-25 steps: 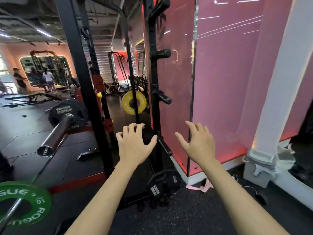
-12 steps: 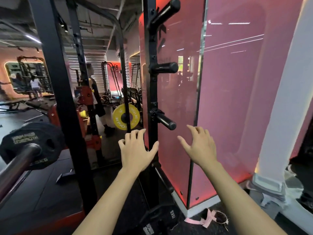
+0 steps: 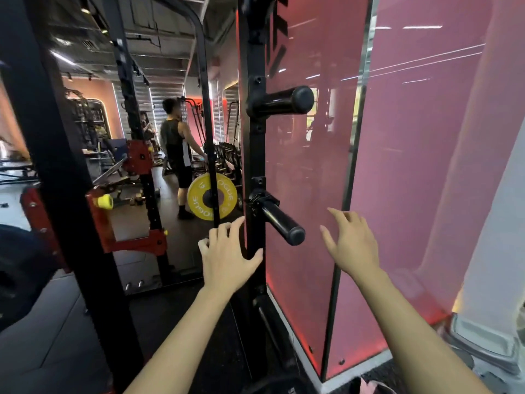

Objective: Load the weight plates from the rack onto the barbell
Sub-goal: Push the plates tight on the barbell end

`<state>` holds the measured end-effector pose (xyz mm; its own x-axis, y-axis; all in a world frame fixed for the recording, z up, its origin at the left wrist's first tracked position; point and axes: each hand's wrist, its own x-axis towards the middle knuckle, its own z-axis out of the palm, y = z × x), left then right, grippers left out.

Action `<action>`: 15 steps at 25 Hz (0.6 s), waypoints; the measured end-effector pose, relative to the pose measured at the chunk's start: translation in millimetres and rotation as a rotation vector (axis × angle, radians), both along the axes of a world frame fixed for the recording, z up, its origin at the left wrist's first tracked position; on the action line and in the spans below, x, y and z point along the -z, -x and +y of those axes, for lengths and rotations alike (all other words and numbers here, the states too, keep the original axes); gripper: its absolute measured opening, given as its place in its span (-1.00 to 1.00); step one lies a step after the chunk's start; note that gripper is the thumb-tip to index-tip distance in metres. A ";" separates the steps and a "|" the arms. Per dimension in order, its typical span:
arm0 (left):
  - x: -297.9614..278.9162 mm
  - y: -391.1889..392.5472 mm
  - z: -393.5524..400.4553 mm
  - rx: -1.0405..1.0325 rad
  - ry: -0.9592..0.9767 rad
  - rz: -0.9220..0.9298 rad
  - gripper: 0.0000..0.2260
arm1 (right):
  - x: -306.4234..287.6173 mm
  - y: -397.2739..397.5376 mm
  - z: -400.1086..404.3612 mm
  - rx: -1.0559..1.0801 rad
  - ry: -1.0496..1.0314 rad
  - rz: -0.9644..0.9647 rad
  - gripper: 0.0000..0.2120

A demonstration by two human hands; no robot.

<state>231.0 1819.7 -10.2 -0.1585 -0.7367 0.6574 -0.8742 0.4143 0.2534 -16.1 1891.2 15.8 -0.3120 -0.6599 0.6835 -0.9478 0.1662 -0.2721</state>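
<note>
The black rack upright [image 3: 255,155] stands in the middle, with two bare black storage pegs: an upper peg [image 3: 281,101] and a lower peg [image 3: 279,221] slanting toward me. My left hand [image 3: 225,258] is open with fingers spread, just left of the upright and below the lower peg. My right hand [image 3: 350,245] is open too, to the right of that peg, empty. A yellow weight plate [image 3: 212,196] hangs on the far side of the rack. A black weight plate [image 3: 20,274] on the barbell fills the left edge. Another black plate [image 3: 279,386] shows at the bottom edge.
A pink glass panel [image 3: 306,180] stands right behind the pegs, with a white pillar [image 3: 500,274] at the right. A thick black post [image 3: 65,172] with red brackets [image 3: 125,220] rises at left. A person [image 3: 177,155] stands farther back among gym machines.
The view has risen and moved closer to the upright; the pegs look larger. The barbell sleeve has slid out of view at left. Both hands stay open and rise slightly toward the lower peg.
</note>
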 end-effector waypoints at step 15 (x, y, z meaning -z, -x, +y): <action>5.8 85.0 -169.3 -0.154 -0.108 -0.003 -0.15 | 26.2 52.1 -232.5 -0.409 -0.207 0.168 -0.20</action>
<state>146.0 1650.5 -16.0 -0.0401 -0.8188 0.5727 -0.9261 0.2456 0.2863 -68.2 1658.8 -10.3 0.1045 -0.8327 0.5438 -0.9746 -0.1947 -0.1108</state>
